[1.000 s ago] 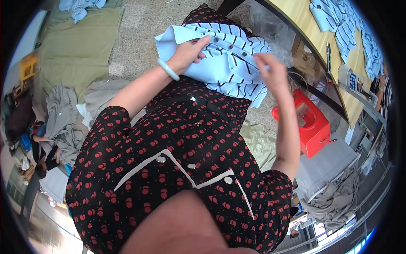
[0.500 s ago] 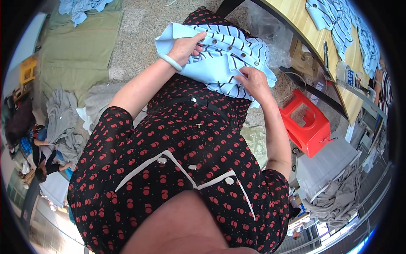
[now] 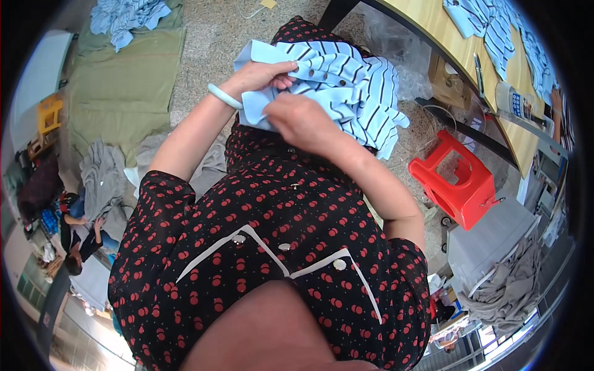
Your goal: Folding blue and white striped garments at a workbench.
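A light blue shirt point(image 3: 377, 93) with dark and white stripes lies bunched across my lap. Its plain blue collar points left, and a row of dark buttons runs along its front. My left hand point(image 3: 263, 75), with a pale bangle at the wrist, pinches the buttoned edge near the top of that row, thumb uppermost. Close below it, my right hand point(image 3: 303, 120) is closed on the plain blue edge by the collar; its back hides most of the fingertips.
At the upper right, a wooden table point(image 3: 427, 28) carries more striped shirts point(image 3: 495, 31) and a clear plastic container point(image 3: 513, 102). A red plastic stool point(image 3: 455, 179) stands to the right. Green cloth point(image 3: 133, 80) covers floor at the left, with grey cloth piles below. Another person point(image 3: 77, 238) sits far left.
My right hand has moved left from the shirt's right part to the edge by the collar. My left hand has shifted slightly left and down, still pinching the shirt.
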Action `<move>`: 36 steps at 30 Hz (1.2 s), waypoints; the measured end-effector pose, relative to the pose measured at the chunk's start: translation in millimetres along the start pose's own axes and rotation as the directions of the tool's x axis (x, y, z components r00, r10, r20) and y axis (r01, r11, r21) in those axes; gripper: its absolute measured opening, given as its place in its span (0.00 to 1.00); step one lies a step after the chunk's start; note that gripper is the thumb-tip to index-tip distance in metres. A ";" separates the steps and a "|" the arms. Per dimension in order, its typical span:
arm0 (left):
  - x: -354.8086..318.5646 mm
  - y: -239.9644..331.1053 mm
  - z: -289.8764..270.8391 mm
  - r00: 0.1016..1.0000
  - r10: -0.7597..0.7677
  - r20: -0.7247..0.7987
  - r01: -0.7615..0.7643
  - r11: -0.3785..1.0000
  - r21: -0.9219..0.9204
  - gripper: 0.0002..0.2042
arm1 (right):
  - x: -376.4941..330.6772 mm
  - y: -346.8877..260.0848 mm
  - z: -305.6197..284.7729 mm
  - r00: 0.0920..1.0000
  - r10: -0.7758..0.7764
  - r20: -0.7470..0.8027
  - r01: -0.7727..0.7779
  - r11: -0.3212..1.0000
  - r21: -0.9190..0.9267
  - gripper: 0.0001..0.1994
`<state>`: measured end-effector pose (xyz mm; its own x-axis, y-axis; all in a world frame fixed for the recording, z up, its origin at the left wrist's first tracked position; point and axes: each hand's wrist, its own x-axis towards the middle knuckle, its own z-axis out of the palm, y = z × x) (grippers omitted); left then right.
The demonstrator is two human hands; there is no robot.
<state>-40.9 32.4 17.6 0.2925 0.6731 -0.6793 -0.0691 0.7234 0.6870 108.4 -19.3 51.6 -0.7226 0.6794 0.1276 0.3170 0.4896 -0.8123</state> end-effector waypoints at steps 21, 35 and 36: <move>-40.6 -25.2 29.6 0.964 -0.001 -0.266 -0.048 0.982 -0.181 0.09 | -2.0 26.3 3.2 0.852 0.392 -0.346 -0.393 0.917 0.072 0.08; -33.9 -37.2 13.4 0.958 0.178 -0.224 -0.180 0.984 0.011 0.10 | -1.1 28.5 7.8 0.882 0.250 -0.400 -0.301 0.951 -0.069 0.07; -29.7 -41.1 9.1 0.880 0.438 -0.186 -0.396 0.890 0.225 0.09 | -0.7 26.7 7.6 0.893 0.260 -0.368 -0.310 0.947 -0.083 0.07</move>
<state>-38.1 -18.7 11.9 0.0497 0.9374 -0.3447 0.0371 0.3432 0.9385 112.7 -10.9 25.6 -0.3361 0.9351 0.1122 0.5752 0.2981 -0.7617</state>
